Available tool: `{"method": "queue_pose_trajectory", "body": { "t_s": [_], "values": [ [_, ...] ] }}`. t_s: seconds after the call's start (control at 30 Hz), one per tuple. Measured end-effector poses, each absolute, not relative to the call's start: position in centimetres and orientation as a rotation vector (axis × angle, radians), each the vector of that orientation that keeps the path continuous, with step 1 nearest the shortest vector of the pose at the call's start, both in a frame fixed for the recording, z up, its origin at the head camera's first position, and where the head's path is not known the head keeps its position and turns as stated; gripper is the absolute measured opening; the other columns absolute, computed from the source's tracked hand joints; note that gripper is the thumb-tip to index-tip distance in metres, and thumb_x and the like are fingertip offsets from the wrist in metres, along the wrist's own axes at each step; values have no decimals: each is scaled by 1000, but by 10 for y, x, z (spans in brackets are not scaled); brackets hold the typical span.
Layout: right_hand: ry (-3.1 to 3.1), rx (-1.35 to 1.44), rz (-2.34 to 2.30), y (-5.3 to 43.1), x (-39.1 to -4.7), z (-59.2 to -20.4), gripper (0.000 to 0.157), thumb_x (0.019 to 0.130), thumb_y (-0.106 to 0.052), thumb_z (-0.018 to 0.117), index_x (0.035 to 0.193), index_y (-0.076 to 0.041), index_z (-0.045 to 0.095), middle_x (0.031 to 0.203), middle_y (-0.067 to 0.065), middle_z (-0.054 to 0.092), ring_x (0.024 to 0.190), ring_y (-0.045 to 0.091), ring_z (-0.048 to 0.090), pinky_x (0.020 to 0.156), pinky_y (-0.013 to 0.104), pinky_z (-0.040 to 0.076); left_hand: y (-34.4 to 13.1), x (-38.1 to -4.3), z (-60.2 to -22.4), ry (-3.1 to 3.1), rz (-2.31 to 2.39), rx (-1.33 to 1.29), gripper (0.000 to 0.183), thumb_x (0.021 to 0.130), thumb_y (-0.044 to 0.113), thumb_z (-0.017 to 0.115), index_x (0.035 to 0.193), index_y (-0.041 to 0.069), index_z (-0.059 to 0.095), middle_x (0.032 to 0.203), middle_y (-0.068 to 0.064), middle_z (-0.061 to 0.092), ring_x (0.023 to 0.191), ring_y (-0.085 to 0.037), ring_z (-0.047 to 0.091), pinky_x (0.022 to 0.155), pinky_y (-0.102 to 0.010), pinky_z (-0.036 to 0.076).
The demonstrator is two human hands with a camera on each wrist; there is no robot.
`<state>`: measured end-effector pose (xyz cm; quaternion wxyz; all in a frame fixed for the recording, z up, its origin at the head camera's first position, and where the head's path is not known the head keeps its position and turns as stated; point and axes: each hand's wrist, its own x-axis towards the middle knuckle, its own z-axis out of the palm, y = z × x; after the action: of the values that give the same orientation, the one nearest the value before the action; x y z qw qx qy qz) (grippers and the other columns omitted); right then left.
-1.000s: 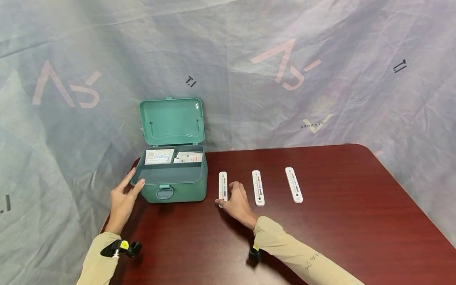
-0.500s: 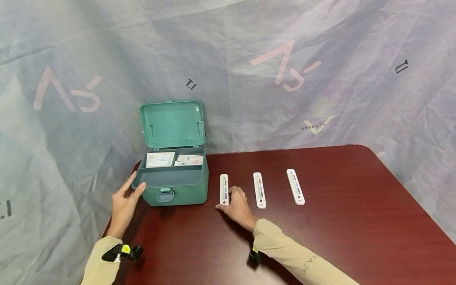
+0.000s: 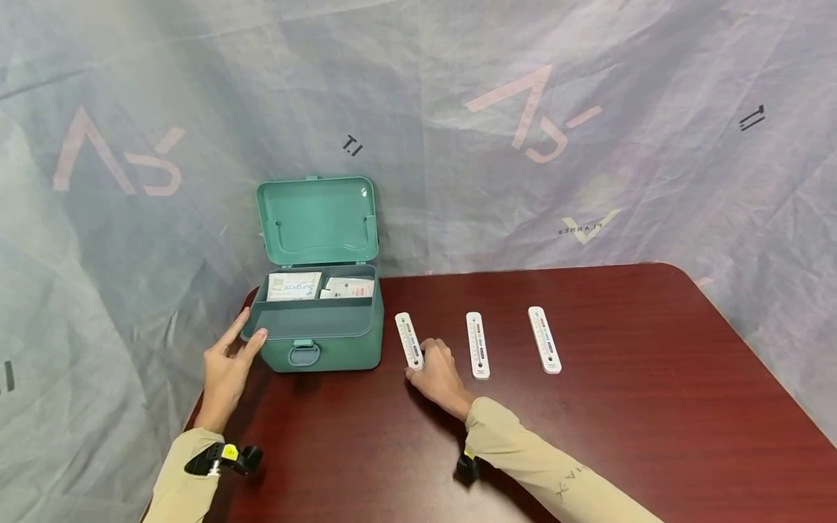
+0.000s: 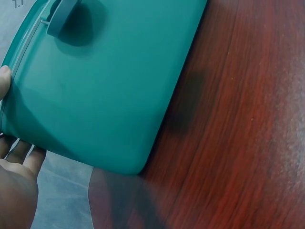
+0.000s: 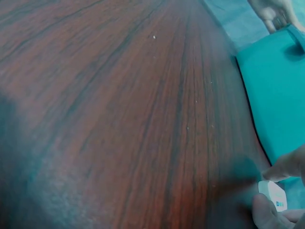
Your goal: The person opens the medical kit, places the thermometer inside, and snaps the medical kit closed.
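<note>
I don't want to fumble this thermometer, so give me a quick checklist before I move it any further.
1. Lid of the teal storage box up: ok, standing open.
2. Left hand on the box: ok, touching its front left corner.
3. Right hand gripping the leftmost thermometer: ok, pinched at its near end.
4. Leftmost thermometer fully off the table: cannot tell from these angles.
5. Leftmost thermometer over the box: not ok, it is to the box's right.
6. Middle thermometer apart from the right hand: ok, a gap shows.
</note>
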<state>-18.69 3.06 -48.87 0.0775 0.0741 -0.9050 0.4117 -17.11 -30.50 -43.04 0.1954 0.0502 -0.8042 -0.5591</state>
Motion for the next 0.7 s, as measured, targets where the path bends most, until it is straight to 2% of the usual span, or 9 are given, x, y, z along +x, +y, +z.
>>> {"method": "queue_pose_trajectory", "body": {
  "t_s": [0.2, 0.43, 0.7],
  "values": [
    [-2734, 233, 1195, 30, -190, -486, 34, 66, -12, 82, 89, 4, 62, 82, 7, 50, 67, 22, 51, 63, 37, 47, -305, -171, -428, -2247, -1577, 138, 57, 88, 24, 69, 141, 21, 47, 146, 1, 42, 124, -10, 43, 87, -9, 38],
    [-2742, 213, 1173, 30, -189, -486, 26, 64, -12, 81, 80, 1, 64, 77, 6, 49, 62, 20, 50, 57, 34, 45, -305, -169, -430, -2258, -1569, 151, 57, 88, 25, 69, 141, 21, 47, 145, 2, 42, 123, -6, 43, 85, -8, 38],
    [-2715, 174, 1122, 32, -189, -487, 30, 58, -15, 84, 79, -3, 67, 78, 4, 50, 62, 22, 52, 57, 36, 45, -305, -169, -428, -2248, -1575, 137, 58, 88, 24, 69, 142, 17, 46, 145, 1, 43, 114, -7, 45, 85, -9, 38]
  ]
}}
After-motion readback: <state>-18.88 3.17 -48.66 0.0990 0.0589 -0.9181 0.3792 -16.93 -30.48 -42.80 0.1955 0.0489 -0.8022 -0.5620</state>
